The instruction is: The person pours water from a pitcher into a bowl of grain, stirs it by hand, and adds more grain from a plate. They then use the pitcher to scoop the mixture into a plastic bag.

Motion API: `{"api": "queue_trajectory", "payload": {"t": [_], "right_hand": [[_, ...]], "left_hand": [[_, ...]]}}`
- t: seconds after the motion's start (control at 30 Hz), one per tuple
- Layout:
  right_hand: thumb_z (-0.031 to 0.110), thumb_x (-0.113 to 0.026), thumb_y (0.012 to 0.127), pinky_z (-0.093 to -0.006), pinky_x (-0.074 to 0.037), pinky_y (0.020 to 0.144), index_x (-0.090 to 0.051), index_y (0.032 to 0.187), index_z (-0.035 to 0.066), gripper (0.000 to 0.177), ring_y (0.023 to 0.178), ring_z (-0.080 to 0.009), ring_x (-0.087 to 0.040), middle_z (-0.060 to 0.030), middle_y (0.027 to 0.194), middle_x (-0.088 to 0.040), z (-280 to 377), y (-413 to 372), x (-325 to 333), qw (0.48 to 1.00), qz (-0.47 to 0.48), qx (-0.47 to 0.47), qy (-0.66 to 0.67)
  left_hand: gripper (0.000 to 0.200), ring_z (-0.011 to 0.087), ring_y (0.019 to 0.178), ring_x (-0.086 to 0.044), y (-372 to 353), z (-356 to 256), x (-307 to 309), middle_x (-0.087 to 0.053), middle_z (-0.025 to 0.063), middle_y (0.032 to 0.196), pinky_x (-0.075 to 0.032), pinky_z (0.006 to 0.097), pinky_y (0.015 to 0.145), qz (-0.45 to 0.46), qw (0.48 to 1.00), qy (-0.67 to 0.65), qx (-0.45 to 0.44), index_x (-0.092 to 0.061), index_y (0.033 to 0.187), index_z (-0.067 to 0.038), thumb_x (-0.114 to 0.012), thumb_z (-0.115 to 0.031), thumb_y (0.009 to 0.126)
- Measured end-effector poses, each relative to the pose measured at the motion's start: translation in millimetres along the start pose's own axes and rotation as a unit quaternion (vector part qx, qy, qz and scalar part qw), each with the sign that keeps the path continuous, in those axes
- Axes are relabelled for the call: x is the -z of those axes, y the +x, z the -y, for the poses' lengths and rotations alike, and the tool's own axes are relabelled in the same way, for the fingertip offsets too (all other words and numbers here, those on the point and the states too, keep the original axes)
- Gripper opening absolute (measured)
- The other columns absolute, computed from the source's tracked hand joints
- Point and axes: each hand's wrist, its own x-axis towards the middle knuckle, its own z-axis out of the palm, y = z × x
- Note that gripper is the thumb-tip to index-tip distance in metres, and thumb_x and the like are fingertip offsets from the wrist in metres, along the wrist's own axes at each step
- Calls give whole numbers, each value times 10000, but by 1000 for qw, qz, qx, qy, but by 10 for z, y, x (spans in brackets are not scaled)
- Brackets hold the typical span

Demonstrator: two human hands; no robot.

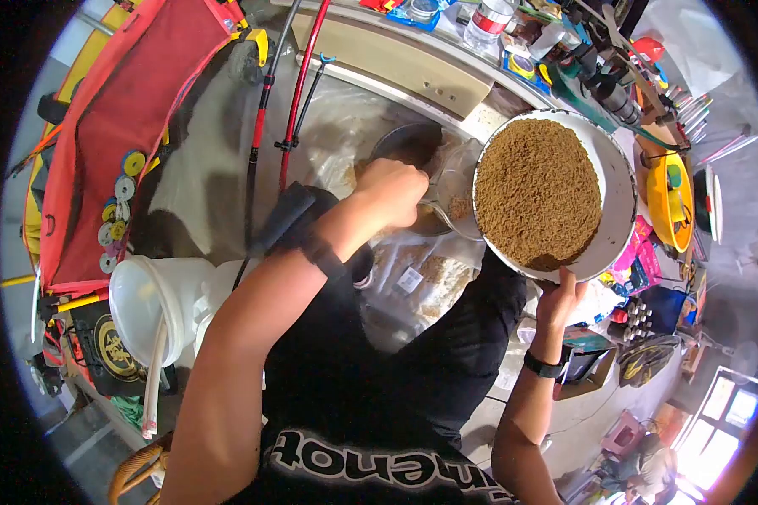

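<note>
My left hand is closed in a fist at the handle of a clear plastic jug, and appears to grip it. A few brown grains lie in the jug. Its rim meets the near side of a white enamel basin with chipped dark edges. Brown, moist-looking granular material is heaped inside the basin. With fingers mostly hidden underneath, my right hand holds the basin's lower rim, the thumb over the edge. Below my left hand, partly covered by it, is a dark round bowl.
A white bucket stands at the left, near a long red open bag with coloured spools. Red and black rods lean ahead. Plastic sheeting covers the floor. Bottles and packets crowd a bench; a yellow basin sits far right.
</note>
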Motion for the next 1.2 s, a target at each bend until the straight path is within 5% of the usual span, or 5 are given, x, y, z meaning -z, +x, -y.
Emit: {"api": "queue_trajectory", "payload": {"t": [0.4, 0.47, 0.9, 0.97, 1.2], "right_hand": [[81, -516, 813, -399, -520, 719, -426, 1205, 61, 403, 1000, -243, -534, -90, 1143, -493, -564, 234, 184, 990, -12, 45, -130], [66, -526, 811, -341, -370, 914, -456, 1150, -13, 355, 1022, -204, -472, -106, 1139, -498, -513, 186, 114, 999, -48, -15, -9], [86, -520, 806, -441, -505, 756, -369, 1300, 95, 517, 1040, -272, -517, -109, 1231, -453, -619, 245, 88, 999, -46, -4, -24], [30, -521, 784, -363, -367, 950, -404, 1261, -4, 492, 1083, -226, -471, -117, 1202, -486, -595, 233, 33, 998, -70, -3, 9], [25, -529, 782, -363, -359, 959, -431, 1245, -1, 474, 1098, -221, -462, -115, 1222, -480, -619, 274, 62, 998, -50, 22, -22]], "left_hand": [[217, 337, 751, -655, 338, 115, -266, -658, 180, 762, -522, 435, 659, 19, 1000, -20, 2, -649, 820, -22, -619, -88, 616], [206, 337, 751, -655, 359, 89, -267, -658, 181, 764, -522, 436, 659, 20, 999, -28, -4, -649, 807, -19, -619, -88, 615], [144, 328, 772, -654, 467, 44, -268, -659, 180, 777, -527, 430, 657, 48, 998, -32, -3, -656, 744, -1, -604, -66, 626], [143, 328, 779, -654, 468, 53, -282, -659, 181, 779, -527, 431, 659, 43, 999, -32, 3, -660, 741, -1, -604, -66, 627], [146, 329, 785, -652, 467, 68, -279, -661, 182, 793, -525, 430, 674, 61, 998, -33, 12, -668, 740, -4, -610, -74, 626]]}}
